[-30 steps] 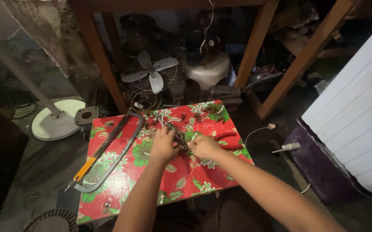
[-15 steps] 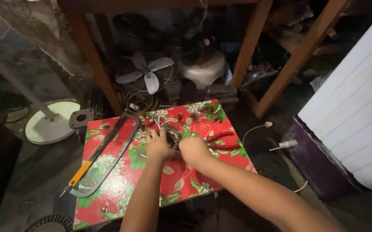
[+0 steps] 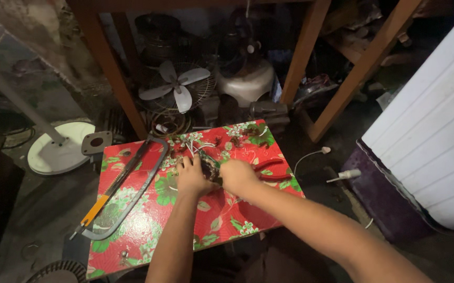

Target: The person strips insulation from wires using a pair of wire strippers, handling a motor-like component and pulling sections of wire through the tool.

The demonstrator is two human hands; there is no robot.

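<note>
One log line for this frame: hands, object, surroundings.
left hand: gripping small dark wired part | right hand: gripping same part | surface: red floral board | nearby: hacksaw, red-handled pliers

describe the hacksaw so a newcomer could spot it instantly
Find the low table covered in red floral cloth. Along its left edge, left of the person's left hand, lies a long dark metal hacksaw with a curved frame. Its orange-yellow handle section, at the end nearest the camera, sets it apart from the red-handled pliers by the right hand.
</note>
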